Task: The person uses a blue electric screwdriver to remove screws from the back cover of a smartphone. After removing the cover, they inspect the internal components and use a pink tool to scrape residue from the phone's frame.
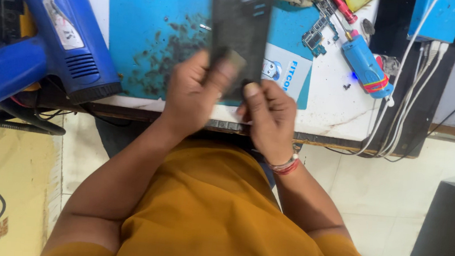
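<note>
A flat, dark, oblong phone-like slab (240, 30) stands with its long axis running away from the person, over the blue mat (149, 22) on the white desk (334, 104). Both hands pinch its near end: left hand (192, 86) fingers on one corner, right hand (269, 118) thumb beside.

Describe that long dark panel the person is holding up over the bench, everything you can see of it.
The dark panel is a long, flat, thin rectangle, black to dark grey, blurred in this view. Pale small marks show near its top, too blurred to make out. It stands roughly upright above the blue mat, its top cut off by the picture's edge. Both hands grip its lower end: the left hand with the thumb across the face, the right hand pinching the bottom corner.
</note>
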